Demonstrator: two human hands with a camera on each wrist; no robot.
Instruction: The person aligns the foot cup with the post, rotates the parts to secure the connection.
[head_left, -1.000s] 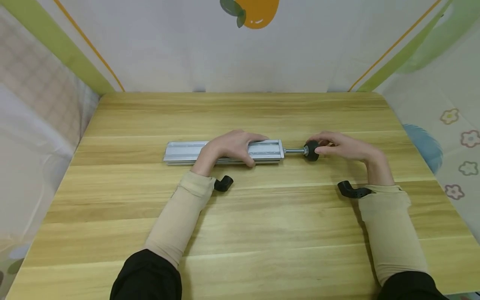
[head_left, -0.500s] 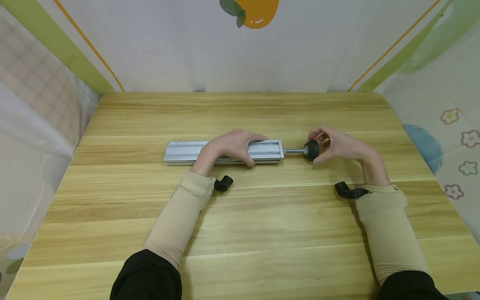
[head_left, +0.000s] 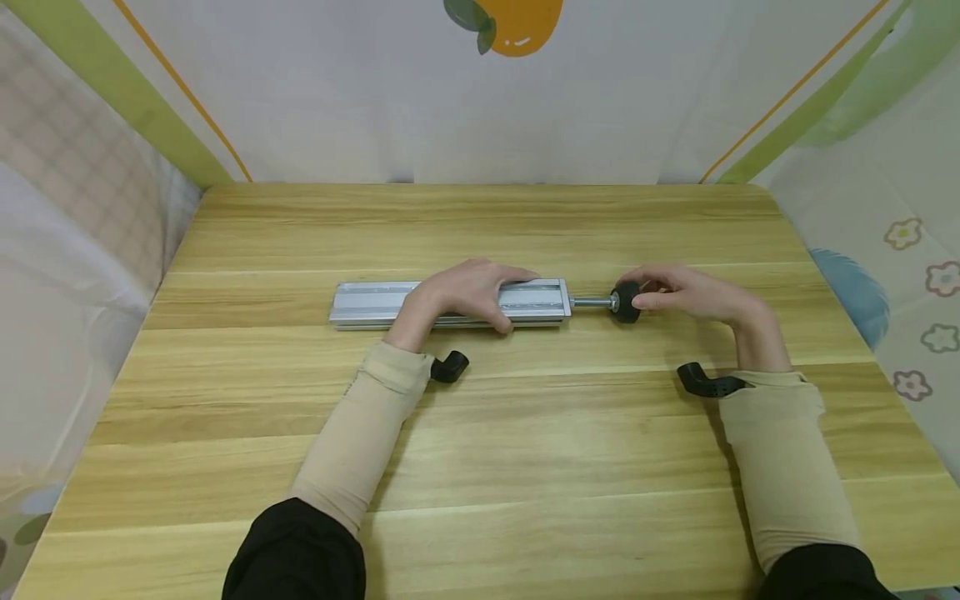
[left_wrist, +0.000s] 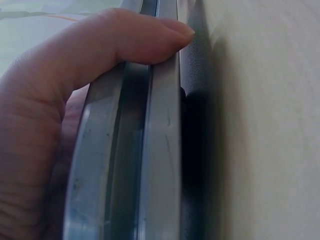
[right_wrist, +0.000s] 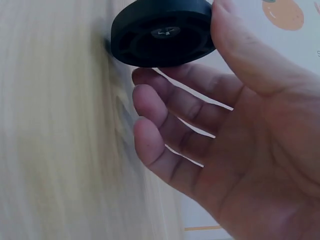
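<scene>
A silver aluminium extrusion profile [head_left: 367, 304] lies lengthwise across the table. My left hand [head_left: 465, 293] grips it from above, near its right half; in the left wrist view the thumb [left_wrist: 145, 37] bends over its slotted side face. From the right end cap sticks a threaded rod [head_left: 592, 302], which bears a round black levelling foot [head_left: 626, 303]. My right hand [head_left: 690, 293] pinches that foot's rim between thumb and fingers. The right wrist view shows the foot's hollow underside [right_wrist: 165, 47] with a screw head at its centre, while the other fingers curl loosely below.
Both hands work over a wood-grain table [head_left: 555, 467]. A white printed curtain [head_left: 337, 100] hangs behind its far edge, with more cloth at both sides. Black curved camera mounts [head_left: 450, 367] jut from both sleeves.
My right hand's fingers spread around the foot half a second ago, and have now closed on its rim again with the wrist shifted slightly right. The left hand and profile stay in place.
</scene>
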